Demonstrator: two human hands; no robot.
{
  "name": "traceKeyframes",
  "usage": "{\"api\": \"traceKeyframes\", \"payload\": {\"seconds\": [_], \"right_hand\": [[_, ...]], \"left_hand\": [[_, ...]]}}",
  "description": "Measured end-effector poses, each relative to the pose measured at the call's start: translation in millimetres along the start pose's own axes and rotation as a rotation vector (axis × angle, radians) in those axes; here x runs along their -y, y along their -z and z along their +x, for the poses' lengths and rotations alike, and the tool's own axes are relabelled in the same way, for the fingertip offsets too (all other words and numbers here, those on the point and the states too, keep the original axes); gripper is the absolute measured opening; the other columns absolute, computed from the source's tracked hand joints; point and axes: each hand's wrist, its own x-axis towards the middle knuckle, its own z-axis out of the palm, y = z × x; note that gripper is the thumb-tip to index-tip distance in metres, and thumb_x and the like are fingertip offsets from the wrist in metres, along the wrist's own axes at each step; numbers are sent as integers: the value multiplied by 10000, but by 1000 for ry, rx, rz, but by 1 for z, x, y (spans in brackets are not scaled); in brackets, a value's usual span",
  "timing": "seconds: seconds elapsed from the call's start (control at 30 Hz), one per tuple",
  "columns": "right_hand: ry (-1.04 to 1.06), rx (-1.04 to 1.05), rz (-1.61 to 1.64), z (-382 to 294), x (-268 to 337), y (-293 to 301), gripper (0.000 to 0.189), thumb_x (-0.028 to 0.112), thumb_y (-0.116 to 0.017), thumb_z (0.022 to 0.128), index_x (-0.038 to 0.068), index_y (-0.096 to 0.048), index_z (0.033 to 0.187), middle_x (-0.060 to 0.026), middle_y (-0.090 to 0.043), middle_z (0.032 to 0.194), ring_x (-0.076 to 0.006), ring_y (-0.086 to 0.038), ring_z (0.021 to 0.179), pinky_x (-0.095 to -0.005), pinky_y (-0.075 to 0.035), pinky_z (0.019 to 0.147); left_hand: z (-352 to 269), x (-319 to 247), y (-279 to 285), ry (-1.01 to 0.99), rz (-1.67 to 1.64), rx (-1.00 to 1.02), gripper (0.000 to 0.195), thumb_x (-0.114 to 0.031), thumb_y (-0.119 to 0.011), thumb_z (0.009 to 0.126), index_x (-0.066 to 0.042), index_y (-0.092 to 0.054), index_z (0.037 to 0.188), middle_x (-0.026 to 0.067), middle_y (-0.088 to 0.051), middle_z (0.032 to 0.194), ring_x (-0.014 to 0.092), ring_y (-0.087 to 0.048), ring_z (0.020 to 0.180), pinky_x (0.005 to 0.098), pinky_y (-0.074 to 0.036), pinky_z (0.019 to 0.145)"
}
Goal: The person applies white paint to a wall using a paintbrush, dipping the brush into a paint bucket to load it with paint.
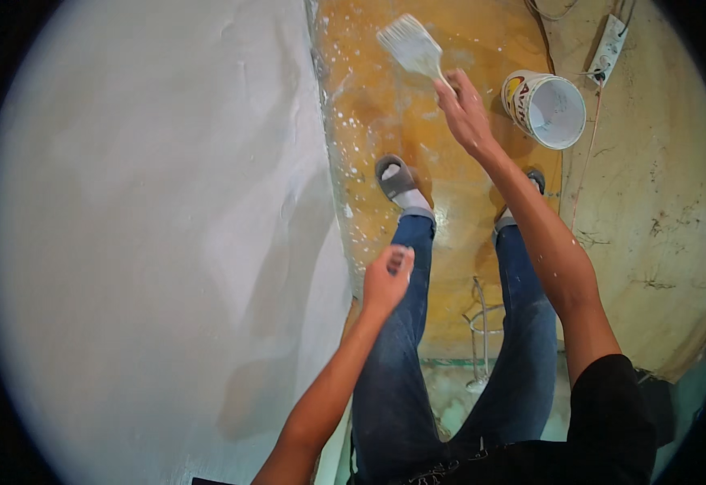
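Observation:
My right hand (465,112) is closed around the handle of a wide paintbrush (412,48), whose white, paint-coated bristles point to the upper left above the floor. My left hand (387,276) hangs over my left thigh, fingers curled; whether anything is between them cannot be made out. To the left rises a wall (165,182) with a white, slightly uneven coat. A white plastic bucket (556,112), whitish inside, stands right of my right hand and does not touch it.
Paint spots dot the yellow-brown floor (362,127) along the wall. At the upper right lies a power strip (608,51) with cables plugged in, one running down past the bucket. A metal wire frame (485,330) is behind my feet, between my legs. My slippered feet stand apart.

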Motion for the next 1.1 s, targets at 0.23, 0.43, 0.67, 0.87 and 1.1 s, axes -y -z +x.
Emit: {"api": "traceKeyframes", "payload": {"seconds": [0.23, 0.43, 0.67, 0.87, 1.1], "right_hand": [[-270, 289, 564, 32, 92, -51, 235, 276, -605, 1009, 46, -563, 1033, 32, -493, 703, -56, -442, 625, -244, -348, 546], [-265, 343, 504, 72, 120, -10, 201, 258, -579, 1014, 65, -542, 1053, 64, -439, 658, -35, -366, 563, -227, -280, 490], [-330, 402, 413, 110, 63, 5, 218, 233, -588, 1018, 68, -521, 1144, 58, -423, 680, -44, -356, 619, -239, -271, 550], [-359, 433, 312, 111, 34, 34, 217, 211, -574, 1029, 46, -513, 1156, 48, -416, 697, -49, -364, 650, -244, -282, 573], [-398, 404, 368, 114, 31, 32, 223, 209, -569, 1032, 44, -511, 1169, 50, -419, 709, -50, -366, 656, -244, -287, 576]], "left_hand": [[213, 81, 33, 84, 160, -37, 344, -373, -720, 888, -42, -729, 980, 189, -726, 885, 324, -706, 825, 425, -533, 763], [384, 21, 48, -51, 411, -144, 366, -325, -691, 879, -3, -725, 1051, 234, -731, 1016, 397, -696, 999, 462, -531, 895], [491, -44, 44, 3, 561, -188, 955, -364, -715, 851, 73, -226, 1546, 277, -121, 1643, 452, -383, 1431, 464, -418, 1136], [500, -66, 21, 86, 417, -380, 998, -373, -744, 835, 66, -196, 1545, 212, -205, 1623, 433, -458, 1379, 467, -446, 1105], [504, -47, 39, -67, 472, -445, 978, -370, -774, 804, 28, -254, 1531, 172, -256, 1594, 403, -532, 1311, 487, -475, 1059]]}}
